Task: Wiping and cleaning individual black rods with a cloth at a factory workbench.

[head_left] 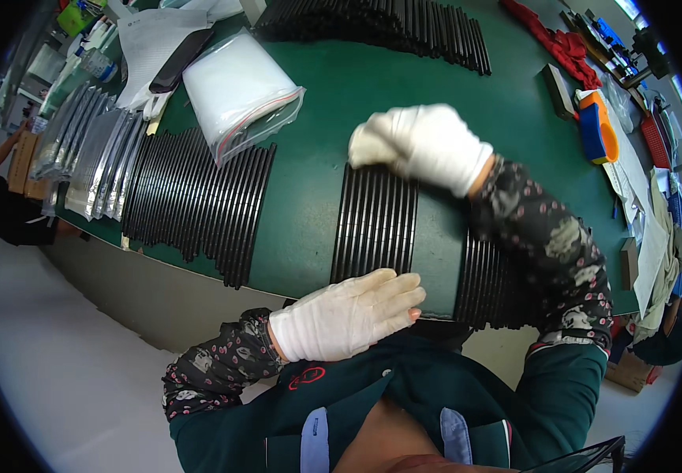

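A row of thin black rods (pixel 375 221) lies side by side on the green table in front of me. My left hand (pixel 347 314), in a white glove with one bare fingertip showing, lies flat against the near ends of these rods, fingers stretched out. At their far ends is my right hand (pixel 424 146), also white-gloved. Its fingers are bent downward and smeared by motion, so whether they hold anything is hidden. Another group of black rods (pixel 483 276) lies to the right, partly under my right forearm. A wider row of rods (pixel 199 197) spreads out on the left.
A large pile of black rods (pixel 372 24) sits at the far edge. Left of centre is a clear bag with white contents (pixel 238 87), near a dark phone-like object (pixel 181 61) and silvery packets (pixel 96 169). An orange and blue object (pixel 596 130) stands right, by a red cloth (pixel 566 47).
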Demonstrator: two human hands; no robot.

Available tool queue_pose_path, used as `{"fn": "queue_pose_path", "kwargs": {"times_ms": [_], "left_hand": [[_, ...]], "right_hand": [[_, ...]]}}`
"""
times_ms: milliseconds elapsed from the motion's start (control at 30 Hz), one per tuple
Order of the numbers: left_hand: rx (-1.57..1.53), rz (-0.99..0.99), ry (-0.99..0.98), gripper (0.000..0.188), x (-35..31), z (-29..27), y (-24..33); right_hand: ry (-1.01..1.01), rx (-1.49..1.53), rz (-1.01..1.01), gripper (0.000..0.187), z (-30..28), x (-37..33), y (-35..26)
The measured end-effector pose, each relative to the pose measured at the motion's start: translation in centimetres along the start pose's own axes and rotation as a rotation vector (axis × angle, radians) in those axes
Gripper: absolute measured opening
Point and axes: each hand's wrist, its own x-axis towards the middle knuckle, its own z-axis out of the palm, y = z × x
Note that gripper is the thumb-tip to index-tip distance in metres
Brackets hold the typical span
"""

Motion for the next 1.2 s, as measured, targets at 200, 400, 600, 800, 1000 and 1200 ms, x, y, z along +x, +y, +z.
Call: {"fn": "queue_pose_path", "kwargs": {"times_ms": [200, 400, 600, 800, 1000, 1200], "left_hand": [[0.013, 0.024, 0.085, 0.061, 0.0, 0.4, -0.3], [0.073, 0.036, 0.109, 0.051, 0.0, 0.5, -0.4], [0.158, 0.033, 0.151, 0.033, 0.1, 1.1, -0.3], [0.128, 0.039, -0.004, 0.054, 0.6, -0.9, 0.3], [0.005, 0.024, 0.095, 0.077, 6.0, -2.0, 3.0], [-0.027, 0.065, 0.112, 0.076, 9.9, 2.4, 2.8]], "right_hand": [[-0.133, 0.107, -0.394, 0.029, 1.9, -3.1, -5.5], [0.115, 0.304, 0.417, 0.029, -0.8, -0.4, 2.9], [-0.008, 0.383, 0.281, 0.026, 0.0, -1.3, -0.6], [0.361, 0.366, 0.279, 0.029, -2.4, -3.4, 0.8], [0.546, 0.432, 0.492, 0.032, -5.5, -9.1, 4.5], [0.484, 0.402, 0.614, 0.033, -5.4, -12.6, 4.8]]}}
